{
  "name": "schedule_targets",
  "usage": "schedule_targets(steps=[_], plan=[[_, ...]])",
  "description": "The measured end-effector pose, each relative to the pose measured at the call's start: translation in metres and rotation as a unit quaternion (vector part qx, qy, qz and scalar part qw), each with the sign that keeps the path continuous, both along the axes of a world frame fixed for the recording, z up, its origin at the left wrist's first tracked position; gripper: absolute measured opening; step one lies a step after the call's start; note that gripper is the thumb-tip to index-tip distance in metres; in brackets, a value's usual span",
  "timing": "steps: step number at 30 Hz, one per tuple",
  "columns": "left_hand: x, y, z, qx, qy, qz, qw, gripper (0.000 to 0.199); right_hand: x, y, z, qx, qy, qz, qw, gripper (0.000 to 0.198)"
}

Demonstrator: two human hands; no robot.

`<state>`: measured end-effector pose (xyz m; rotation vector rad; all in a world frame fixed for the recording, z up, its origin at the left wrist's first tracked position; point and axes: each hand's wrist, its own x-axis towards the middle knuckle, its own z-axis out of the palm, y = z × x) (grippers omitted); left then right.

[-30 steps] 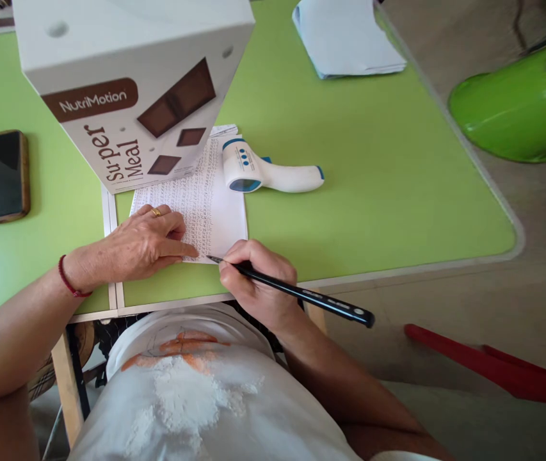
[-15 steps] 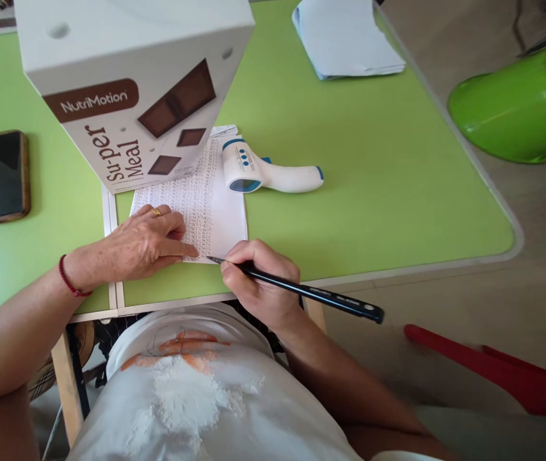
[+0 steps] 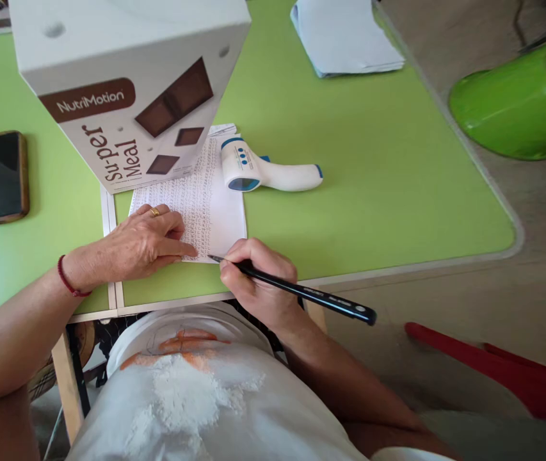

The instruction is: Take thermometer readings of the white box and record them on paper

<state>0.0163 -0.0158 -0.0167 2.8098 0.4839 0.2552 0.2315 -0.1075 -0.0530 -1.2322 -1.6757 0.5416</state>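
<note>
My right hand point(image 3: 262, 276) grips a black pen point(image 3: 318, 296), its tip at the near edge of a sheet of paper point(image 3: 227, 221) covered in rows of small handwriting. My left hand point(image 3: 143, 244) lies on the sheet's near left part, index finger stretched toward the pen tip, the other fingers bent; it holds nothing. A white and blue infrared thermometer point(image 3: 273, 173) rests partly on the sheet's right side. Behind my left hand a tall white NutriMotion box point(image 3: 128, 115) stands over the sheet's far part and hides some of it.
A phone point(image 3: 2, 177) in a brown case lies on the green table point(image 3: 373, 166) at the left. Folded white papers point(image 3: 347, 38) lie at the far right. Beyond the table's right edge are a green chair point(image 3: 517, 105) and a red object point(image 3: 488, 368).
The pen's back end has swung slightly left and its tip has shifted a little to the right on the sheet. My left hand stays in place.
</note>
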Motion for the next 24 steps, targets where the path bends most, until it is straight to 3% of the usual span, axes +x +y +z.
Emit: schedule_targets(steps=[16,22,24], plan=[[0.000,0.000,0.000,-0.014,0.004,0.001,1.000,0.029,0.000,-0.001,-0.001,-0.002,0.004,0.003,1.000,0.022],[-0.001,0.002,0.000,-0.017,-0.003,-0.004,1.000,0.030,0.006,-0.006,0.003,0.048,0.010,-0.047,0.998,0.012],[-0.002,0.004,-0.002,-0.020,-0.018,-0.009,1.000,0.028,0.013,-0.004,0.005,0.073,-0.031,-0.033,0.996,0.018]])
